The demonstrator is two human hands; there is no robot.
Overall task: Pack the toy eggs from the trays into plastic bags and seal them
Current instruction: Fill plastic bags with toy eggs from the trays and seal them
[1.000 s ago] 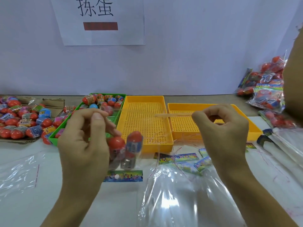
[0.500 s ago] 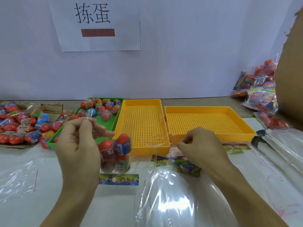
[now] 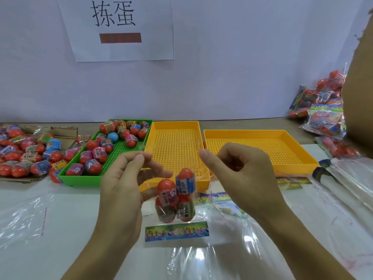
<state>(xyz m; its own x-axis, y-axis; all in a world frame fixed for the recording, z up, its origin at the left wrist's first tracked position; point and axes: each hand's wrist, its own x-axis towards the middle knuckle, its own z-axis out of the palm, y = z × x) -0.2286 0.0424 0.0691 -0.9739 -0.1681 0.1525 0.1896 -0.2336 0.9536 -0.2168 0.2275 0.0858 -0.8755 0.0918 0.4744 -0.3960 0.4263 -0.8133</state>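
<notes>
Clear plastic bag of toy eggs, pinched at top corners by left hand and right hand; probably light, slippery film, best gripped along its mouth.

The left hand covers the left edge of the clear bag, so the grip there cannot be made out. The bag's lower eggs blur behind glare. A brown shape at the right edge hides part of the packed bags. The loose egg pile runs off the left border; its labels are too small to read.
</notes>
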